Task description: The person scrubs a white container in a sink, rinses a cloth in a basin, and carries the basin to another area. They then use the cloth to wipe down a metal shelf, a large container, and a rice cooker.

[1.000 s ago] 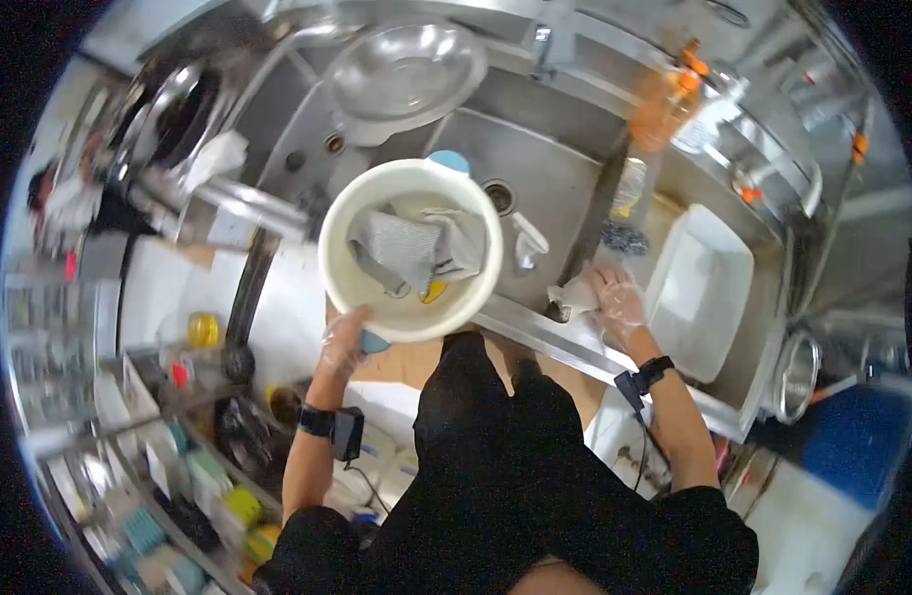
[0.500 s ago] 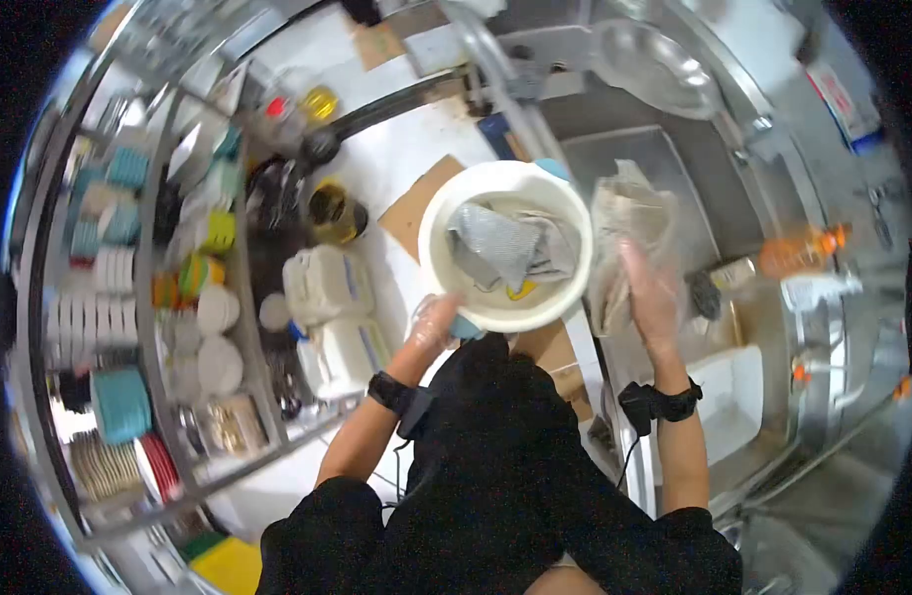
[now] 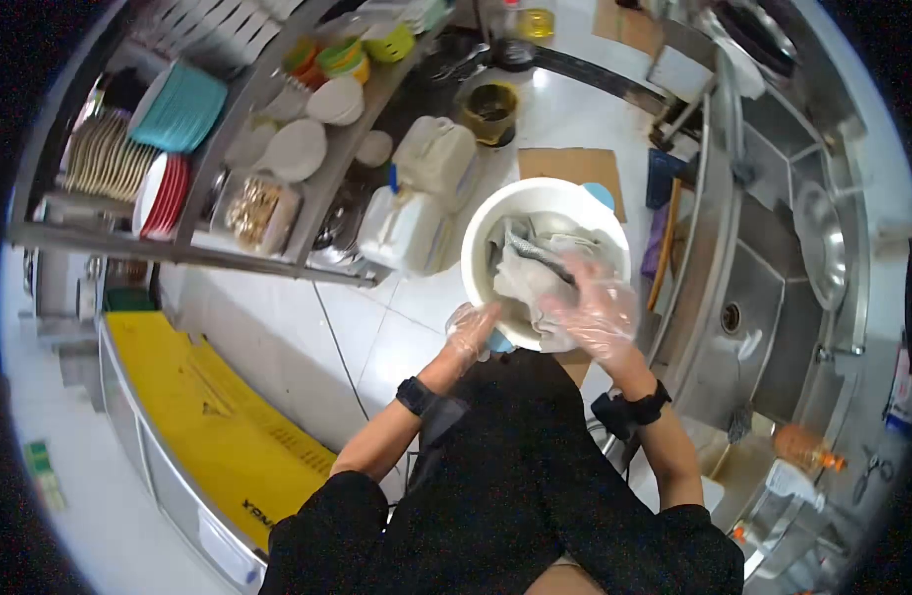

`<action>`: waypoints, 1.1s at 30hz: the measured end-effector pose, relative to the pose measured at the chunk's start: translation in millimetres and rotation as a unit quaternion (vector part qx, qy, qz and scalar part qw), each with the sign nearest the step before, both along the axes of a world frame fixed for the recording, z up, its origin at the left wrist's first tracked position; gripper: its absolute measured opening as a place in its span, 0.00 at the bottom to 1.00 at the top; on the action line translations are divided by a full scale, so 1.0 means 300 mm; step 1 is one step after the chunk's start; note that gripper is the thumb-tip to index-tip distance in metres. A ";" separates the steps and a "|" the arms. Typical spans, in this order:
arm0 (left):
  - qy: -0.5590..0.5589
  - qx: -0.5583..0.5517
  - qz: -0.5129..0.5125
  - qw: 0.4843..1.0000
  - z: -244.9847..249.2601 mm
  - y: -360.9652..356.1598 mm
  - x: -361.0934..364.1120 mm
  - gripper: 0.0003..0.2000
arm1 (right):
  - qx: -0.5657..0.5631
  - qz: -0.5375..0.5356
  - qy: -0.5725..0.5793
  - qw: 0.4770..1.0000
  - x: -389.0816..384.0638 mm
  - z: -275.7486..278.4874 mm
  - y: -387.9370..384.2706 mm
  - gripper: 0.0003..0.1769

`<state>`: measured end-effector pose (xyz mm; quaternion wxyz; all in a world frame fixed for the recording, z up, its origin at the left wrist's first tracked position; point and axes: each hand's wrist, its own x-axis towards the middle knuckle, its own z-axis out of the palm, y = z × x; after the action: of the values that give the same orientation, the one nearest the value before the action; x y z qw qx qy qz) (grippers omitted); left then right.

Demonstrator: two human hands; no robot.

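Observation:
A white basin (image 3: 479,243) with light-blue handles is in front of my body, with grey and off-white wet cloths (image 3: 525,280) bunched inside. My left hand (image 3: 473,329), in a clear plastic glove, is closed on the basin's near-left handle and rim. My gloved right hand (image 3: 603,309) is over the near-right part of the basin, its fingers bent around the edge of a pale cloth. Motion blurs these fingertips a little, and the cloth hides part of the basin's bottom.
To the right runs a steel sink (image 3: 763,273) with a metal bowl (image 3: 821,243). White jugs (image 3: 406,230) stand on the tiled floor beside a dish shelf (image 3: 267,260). A yellow panel (image 3: 218,397) is at lower left; cardboard (image 3: 575,164) lies beyond the basin.
My right hand has brought the pale cloth from over the sink into the basin. My view has turned left, with my left hand still on the handle.

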<state>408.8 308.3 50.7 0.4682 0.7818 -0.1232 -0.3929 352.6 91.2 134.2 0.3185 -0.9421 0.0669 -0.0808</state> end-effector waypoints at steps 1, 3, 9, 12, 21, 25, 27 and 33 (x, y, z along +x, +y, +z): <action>-0.024 -0.003 -0.002 1.000 -0.007 0.053 -0.006 0.13 | -0.005 0.009 -0.016 1.000 0.008 0.016 0.001 0.31; -0.046 -0.009 0.006 0.999 -0.085 0.157 -0.010 0.13 | -0.083 -0.107 -0.066 0.989 0.037 -0.029 0.018 0.28; 0.081 0.027 0.201 0.976 -0.171 0.324 -0.038 0.14 | 0.100 -0.118 0.188 0.970 0.073 -0.084 0.083 0.31; -0.006 -0.048 0.233 0.971 -0.155 0.416 -0.056 0.19 | 0.414 -0.148 0.336 0.833 0.097 -0.273 0.133 0.30; 0.120 -0.001 0.368 0.922 -0.072 0.682 -0.104 0.22 | 0.396 0.048 0.412 0.819 0.263 -0.263 0.443 0.21; 0.130 0.030 0.444 0.886 0.052 0.762 -0.119 0.23 | 0.382 0.090 0.416 0.821 0.342 -0.294 0.559 0.24; 0.115 0.063 0.448 0.884 0.084 0.820 -0.112 0.21 | 0.375 0.098 0.430 0.816 0.394 -0.331 0.640 0.24; 0.101 0.096 0.563 0.814 0.049 0.961 -0.181 0.21 | 0.323 0.223 0.459 0.797 0.536 -0.316 0.895 0.22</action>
<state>354.4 596.7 65.5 0.5398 0.7116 0.4251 -0.1468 513.4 359.9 39.3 0.5456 -0.6995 0.0155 0.4612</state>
